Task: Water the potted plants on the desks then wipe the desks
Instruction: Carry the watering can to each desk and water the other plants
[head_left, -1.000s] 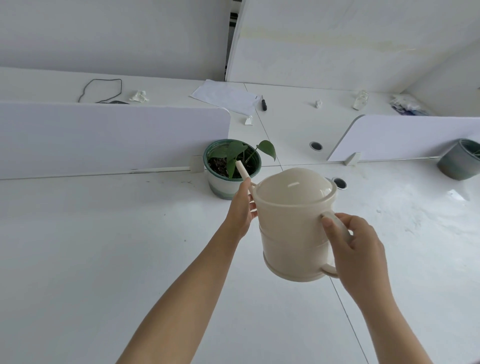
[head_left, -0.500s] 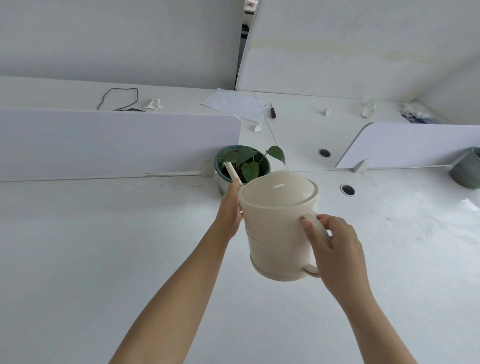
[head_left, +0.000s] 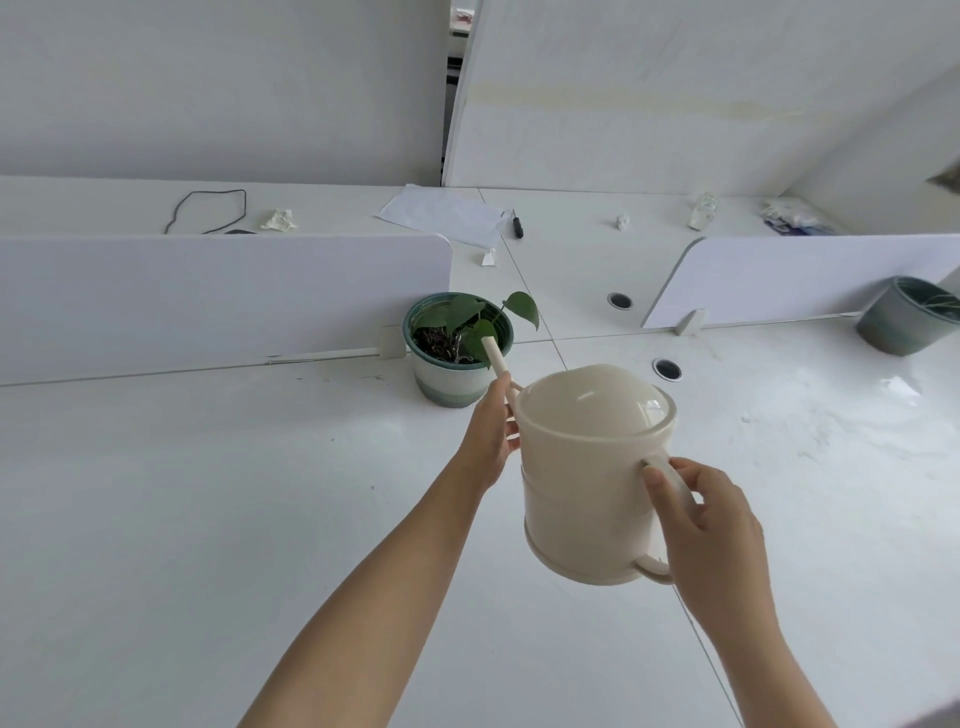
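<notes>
A cream watering can (head_left: 587, 467) hangs over the white desk (head_left: 208, 519), tilted away from me. My right hand (head_left: 711, 525) is closed around its handle. My left hand (head_left: 491, 428) grips the base of the thin spout, whose tip reaches over the rim of a green-rimmed pot (head_left: 452, 374). That pot holds dark soil and a small plant with a few green leaves (head_left: 470, 322). It stands against the end of the left divider panel. A second grey-green pot (head_left: 904, 317) sits at the far right by the other divider.
Two low white dividers (head_left: 218, 301) (head_left: 810, 275) split the desks. Cable holes (head_left: 666, 368) (head_left: 620, 300) lie right of the plant. The far desk holds a paper sheet (head_left: 441, 213), a black pen, a cord loop (head_left: 208, 210), crumpled tissues and a small bottle.
The can and both hands have shifted slightly; the spout tip now sits over the pot's near rim instead of its middle. Both grips are unchanged.
</notes>
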